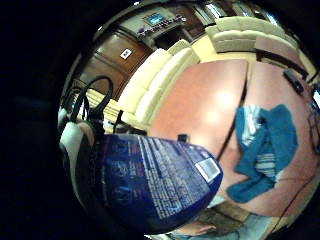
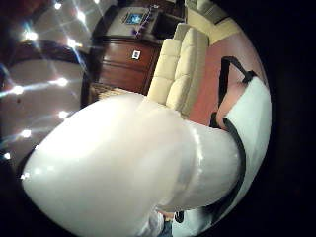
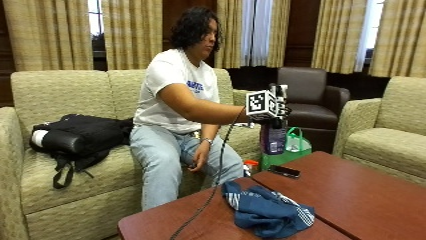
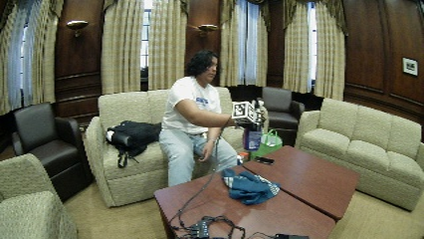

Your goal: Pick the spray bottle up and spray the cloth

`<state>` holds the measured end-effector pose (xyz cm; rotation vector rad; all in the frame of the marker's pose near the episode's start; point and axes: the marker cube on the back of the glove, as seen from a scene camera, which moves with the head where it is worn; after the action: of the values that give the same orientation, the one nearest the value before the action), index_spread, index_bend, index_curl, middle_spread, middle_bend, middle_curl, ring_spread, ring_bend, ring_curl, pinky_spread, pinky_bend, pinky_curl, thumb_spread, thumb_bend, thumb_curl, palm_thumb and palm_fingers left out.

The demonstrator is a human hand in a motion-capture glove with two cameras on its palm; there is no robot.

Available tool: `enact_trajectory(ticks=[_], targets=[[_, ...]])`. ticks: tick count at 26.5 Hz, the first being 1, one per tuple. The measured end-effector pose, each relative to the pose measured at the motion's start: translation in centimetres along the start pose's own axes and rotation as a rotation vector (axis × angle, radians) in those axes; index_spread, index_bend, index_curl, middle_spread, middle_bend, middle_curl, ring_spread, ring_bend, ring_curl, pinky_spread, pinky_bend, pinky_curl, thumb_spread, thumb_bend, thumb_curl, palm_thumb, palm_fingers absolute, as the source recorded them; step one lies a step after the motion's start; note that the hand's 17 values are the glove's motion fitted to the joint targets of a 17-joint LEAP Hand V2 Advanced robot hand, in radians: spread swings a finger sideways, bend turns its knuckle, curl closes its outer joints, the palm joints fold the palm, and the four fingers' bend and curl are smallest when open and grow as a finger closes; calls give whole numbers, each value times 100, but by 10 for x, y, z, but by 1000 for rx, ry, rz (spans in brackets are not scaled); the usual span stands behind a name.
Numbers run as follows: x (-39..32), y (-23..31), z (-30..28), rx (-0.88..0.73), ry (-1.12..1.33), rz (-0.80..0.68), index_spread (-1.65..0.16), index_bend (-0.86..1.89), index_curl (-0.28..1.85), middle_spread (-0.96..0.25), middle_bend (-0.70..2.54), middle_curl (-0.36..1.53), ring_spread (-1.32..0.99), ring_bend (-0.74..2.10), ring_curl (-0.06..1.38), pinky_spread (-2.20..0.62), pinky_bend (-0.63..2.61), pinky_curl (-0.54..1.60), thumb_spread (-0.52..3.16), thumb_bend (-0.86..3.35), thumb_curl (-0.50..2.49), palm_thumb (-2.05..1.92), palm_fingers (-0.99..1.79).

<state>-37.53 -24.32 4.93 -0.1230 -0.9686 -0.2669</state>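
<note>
A person on the sofa holds the spray bottle (image 3: 273, 137) in the air over the table's edge, its purple-blue body hanging below my right hand (image 3: 278, 109), which grips its white top. The bottle's blue label (image 1: 155, 182) fills much of the little finger side palm view; its white neck and head (image 2: 118, 168) fill the thumb side palm view. The blue cloth (image 3: 266, 210) lies crumpled on the red-brown table (image 3: 346, 195), below and in front of the bottle. The cloth (image 1: 265, 150) also shows beyond the bottle in the little finger side palm view.
A black phone (image 3: 284, 171) lies on the table near the bottle. A green bag (image 3: 289, 147) stands on the floor behind it. A black backpack (image 3: 80, 137) sits on the sofa. Cables and a device (image 4: 205, 226) lie at the table's near end.
</note>
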Motion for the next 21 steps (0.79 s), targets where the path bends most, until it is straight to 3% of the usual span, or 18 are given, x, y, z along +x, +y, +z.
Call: enact_trajectory(ticks=[7, 21], targets=[[14, -17, 68, 78, -107, -1, -28, 29, 58, -23, 56, 49, -24, 52, 42, -27, 37, 37, 41, -4, 76, 87, 135], [92, -56, 150, 213, -11, 31, -28, 28, 58, -23, 56, 49, -24, 52, 42, -27, 37, 37, 42, -4, 76, 88, 135]])
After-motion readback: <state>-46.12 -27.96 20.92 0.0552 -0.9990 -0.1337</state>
